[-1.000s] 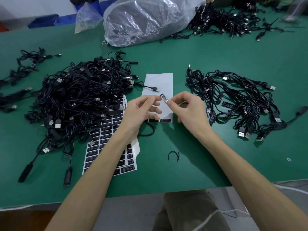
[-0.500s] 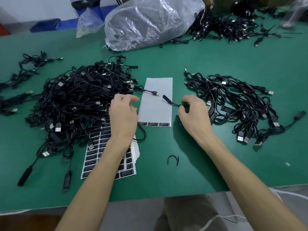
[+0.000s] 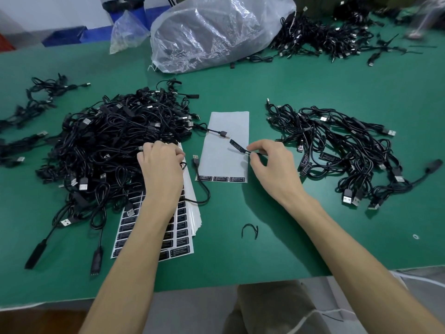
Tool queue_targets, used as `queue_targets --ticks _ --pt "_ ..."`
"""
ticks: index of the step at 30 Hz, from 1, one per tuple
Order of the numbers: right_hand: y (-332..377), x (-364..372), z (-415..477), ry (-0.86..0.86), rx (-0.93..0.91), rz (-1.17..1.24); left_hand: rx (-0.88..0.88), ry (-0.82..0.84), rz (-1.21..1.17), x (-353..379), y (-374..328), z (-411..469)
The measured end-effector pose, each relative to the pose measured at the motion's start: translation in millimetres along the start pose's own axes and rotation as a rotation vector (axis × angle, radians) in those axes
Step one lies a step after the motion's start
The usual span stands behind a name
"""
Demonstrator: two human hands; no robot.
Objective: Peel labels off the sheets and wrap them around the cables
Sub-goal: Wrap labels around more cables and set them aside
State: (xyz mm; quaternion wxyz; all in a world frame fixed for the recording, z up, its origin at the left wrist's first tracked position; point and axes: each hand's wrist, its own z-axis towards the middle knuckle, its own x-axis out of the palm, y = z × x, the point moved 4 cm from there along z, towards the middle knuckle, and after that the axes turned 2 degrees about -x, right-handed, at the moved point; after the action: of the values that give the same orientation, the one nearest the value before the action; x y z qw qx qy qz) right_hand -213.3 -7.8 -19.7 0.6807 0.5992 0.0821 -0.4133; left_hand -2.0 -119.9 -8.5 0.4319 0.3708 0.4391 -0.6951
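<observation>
Left hand (image 3: 161,172) now down at cable pile (image 3: 108,145), bench left; fingers curled in, grip unclear. Right hand (image 3: 274,169) still pinches labelled cable (image 3: 237,146) over label sheet (image 3: 224,165).

**Bright, even overhead light; wide-angle bend**

Soft shadow lies under the right hand (image 3: 272,169) and forearm on the green table (image 3: 337,88). The plastic bag (image 3: 216,32) shows white glare. Edges curve. The far right corner is smeared with blur; the centre is sharp.
</observation>
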Motion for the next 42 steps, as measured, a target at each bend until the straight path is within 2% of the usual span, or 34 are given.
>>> queue_targets --ticks 8,12,16,21,26,28,31,35,38,42 --pt "1 2 0 0.034 -0.012 0.063 -0.005 -0.030 -0.181 -2 4 1" --pt "0 5 0 0.043 -0.041 0.072 0.232 -0.091 -0.470 -16 -18 -4" --pt "4 4 0 0.039 -0.047 0.198 0.456 0.005 -0.787 -18 -46 -22" --pt "11 5 -2 0.198 0.131 0.647 0.692 0.117 -0.884 -10 -80 -50" --pt "9 7 -2 0.265 0.240 0.817 0.815 0.155 -0.822 -2 -88 -60" --pt "8 6 -1 0.249 0.262 0.899 0.803 0.131 -0.838 -4 -87 -59" --pt "5 1 1 0.156 0.271 0.961 0.689 0.051 -0.854 -7 -80 -52" --pt "4 -6 2 0.004 0.287 0.988 0.355 -0.029 -0.650 -2 -61 -36" --pt "4 -12 2 -0.057 0.313 1.038 0.132 0.066 -0.477 7 -45 -27" --pt "2 -18 2 -0.106 0.359 1.112 0.076 0.162 -0.540 13 -39 -26"
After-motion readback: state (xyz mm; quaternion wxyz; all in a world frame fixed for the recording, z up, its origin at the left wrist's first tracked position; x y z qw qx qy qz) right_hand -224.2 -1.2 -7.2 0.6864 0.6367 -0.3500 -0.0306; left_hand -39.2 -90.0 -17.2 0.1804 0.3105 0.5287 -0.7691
